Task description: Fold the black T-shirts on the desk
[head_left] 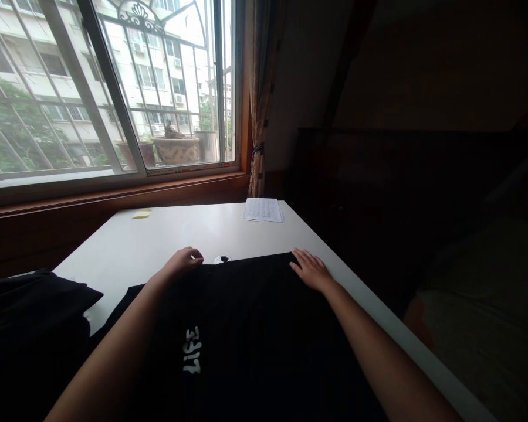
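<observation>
A black T-shirt (246, 328) with white "Life" lettering lies spread over the near part of the white table, the letters turned sideways. At its far edge on the left, my left hand (183, 262) has its fingers curled in a pinch at the cloth. My right hand (311, 271) rests flat on the far right corner of the shirt, fingers stretched out. Just beyond the shirt's edge, between the hands, part of a small round black-and-white item (222, 259) shows; the cloth hides the rest.
More dark cloth (30, 316) is heaped at the left. On the white table (189, 228) lie a yellow sticky-note pad (141, 214) and printed papers (263, 210) near the far edge. Behind stand a barred window (158, 88) and a tied curtain (259, 117). The right side is very dark.
</observation>
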{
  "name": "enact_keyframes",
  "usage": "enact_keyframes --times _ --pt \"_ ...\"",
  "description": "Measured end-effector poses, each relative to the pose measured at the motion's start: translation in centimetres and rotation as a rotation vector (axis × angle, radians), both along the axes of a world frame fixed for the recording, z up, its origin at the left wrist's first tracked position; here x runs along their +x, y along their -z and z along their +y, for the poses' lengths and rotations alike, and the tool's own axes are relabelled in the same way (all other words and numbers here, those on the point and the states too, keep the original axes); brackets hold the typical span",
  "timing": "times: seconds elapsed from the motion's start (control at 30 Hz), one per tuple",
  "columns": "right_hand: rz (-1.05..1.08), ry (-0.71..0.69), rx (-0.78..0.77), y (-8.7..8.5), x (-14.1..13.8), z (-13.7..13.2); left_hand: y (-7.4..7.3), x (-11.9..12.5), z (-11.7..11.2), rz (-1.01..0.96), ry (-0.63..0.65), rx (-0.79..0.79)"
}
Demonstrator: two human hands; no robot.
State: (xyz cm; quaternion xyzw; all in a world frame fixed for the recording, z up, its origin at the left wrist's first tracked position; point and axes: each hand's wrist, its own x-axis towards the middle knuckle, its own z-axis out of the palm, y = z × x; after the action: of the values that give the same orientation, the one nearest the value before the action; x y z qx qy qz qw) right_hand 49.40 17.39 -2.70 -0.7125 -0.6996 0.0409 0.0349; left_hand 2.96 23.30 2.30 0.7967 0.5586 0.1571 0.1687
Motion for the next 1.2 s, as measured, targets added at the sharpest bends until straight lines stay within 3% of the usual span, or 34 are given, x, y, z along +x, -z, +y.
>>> enact_keyframes --times 0.13,0.43,0.77,1.0,1.2 --pt "-0.003 0.004 -0.004 -0.2 -0.1 -0.1 0.6 0.4 -0.6 -0.002 0.072 -0.003" --pt "-0.012 0.01 -0.011 -0.6 -0.4 -0.3 1.1 1.2 -0.7 0.05 0.089 0.07" --pt "-0.014 0.003 0.01 -0.2 -0.3 -0.2 2.7 1.2 -0.2 0.085 -0.103 0.104" --pt "-0.006 0.01 0.011 -0.5 -0.5 -0.4 2.2 1.3 -1.7 0.083 -0.028 0.209" --pt "-0.008 0.01 0.007 -0.7 -0.6 -0.5 2.2 1.1 -2.2 0.031 0.066 0.196"
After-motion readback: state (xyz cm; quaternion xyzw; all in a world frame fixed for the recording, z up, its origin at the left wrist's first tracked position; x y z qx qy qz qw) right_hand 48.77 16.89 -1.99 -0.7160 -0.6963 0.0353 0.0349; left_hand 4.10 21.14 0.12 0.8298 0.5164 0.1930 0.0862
